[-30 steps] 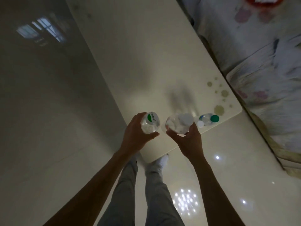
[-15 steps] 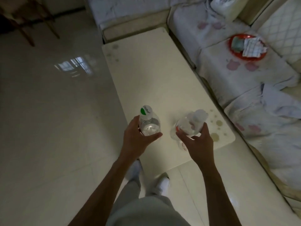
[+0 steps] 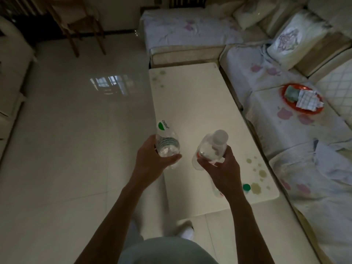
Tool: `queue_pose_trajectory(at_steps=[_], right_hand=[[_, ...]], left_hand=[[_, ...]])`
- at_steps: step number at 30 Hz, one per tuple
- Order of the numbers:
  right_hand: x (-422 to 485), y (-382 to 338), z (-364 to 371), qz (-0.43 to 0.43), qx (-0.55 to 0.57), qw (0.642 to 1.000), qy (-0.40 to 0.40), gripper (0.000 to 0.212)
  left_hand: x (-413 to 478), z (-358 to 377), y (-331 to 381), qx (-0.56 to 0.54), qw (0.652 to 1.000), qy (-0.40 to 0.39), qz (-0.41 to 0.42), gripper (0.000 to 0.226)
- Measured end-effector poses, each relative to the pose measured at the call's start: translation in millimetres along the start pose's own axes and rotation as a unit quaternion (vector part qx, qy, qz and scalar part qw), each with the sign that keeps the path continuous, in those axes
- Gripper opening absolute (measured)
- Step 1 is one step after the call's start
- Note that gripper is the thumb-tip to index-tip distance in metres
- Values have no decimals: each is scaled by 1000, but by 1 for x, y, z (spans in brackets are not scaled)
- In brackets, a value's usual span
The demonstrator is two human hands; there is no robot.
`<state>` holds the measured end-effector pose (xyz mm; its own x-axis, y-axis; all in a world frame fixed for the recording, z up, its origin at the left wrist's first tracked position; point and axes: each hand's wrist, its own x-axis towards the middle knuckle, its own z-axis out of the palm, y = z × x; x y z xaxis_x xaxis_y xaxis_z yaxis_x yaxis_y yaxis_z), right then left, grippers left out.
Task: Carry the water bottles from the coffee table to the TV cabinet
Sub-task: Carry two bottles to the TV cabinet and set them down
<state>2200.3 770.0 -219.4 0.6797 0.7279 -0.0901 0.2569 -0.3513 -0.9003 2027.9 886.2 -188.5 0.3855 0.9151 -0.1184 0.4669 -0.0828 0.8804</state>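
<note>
My left hand (image 3: pixel 152 159) grips a clear green-labelled water bottle (image 3: pixel 166 142); my right hand (image 3: pixel 222 168) clasps a white-capped bottle (image 3: pixel 211 147), both held above the coffee table (image 3: pixel 192 103). A green cap (image 3: pixel 246 187) shows beside my right wrist. Beyond, a red tray (image 3: pixel 285 91) holds folded cloths on the sofa (image 3: pixel 285 130).

Long cream counter (image 3: pixel 194 103), top mostly bare, olive blotches at far-left and near-right corners. Green-capped bottle (image 3: pixel 246 187) stands near the near-right corner.
</note>
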Motion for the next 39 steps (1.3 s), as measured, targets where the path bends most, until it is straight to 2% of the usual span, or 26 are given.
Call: queue_pose_trajectory(at_steps=[5, 9, 13, 23, 26, 29, 39], right_hand=[[-2, -38, 48, -60, -23, 997, -35, 57], [-8, -71, 104, -85, -37, 994, -61, 73], [-20, -108, 167, -94, -41, 991, -83, 58], [-49, -170, 307, -117, -68, 975, -176, 54], [-47, -186, 334, -137, -80, 967, -198, 45], [-41, -197, 354, -149, -86, 960, -219, 59], [22, -215, 413, -157, -73, 944, -281, 66]], left_hand=[[4, -54, -18, -25, 1000, 19, 2, 63], [7, -113, -44, -36, 999, 33, -3, 67], [8, -179, -77, -50, 997, 56, -21, 63], [1, -319, -154, -25, 989, 123, -77, 64], [-1, -342, -168, -14, 987, 134, -90, 65], [1, -355, -177, -13, 984, 142, -103, 63], [54, -373, -184, -6, 977, 174, -124, 59]])
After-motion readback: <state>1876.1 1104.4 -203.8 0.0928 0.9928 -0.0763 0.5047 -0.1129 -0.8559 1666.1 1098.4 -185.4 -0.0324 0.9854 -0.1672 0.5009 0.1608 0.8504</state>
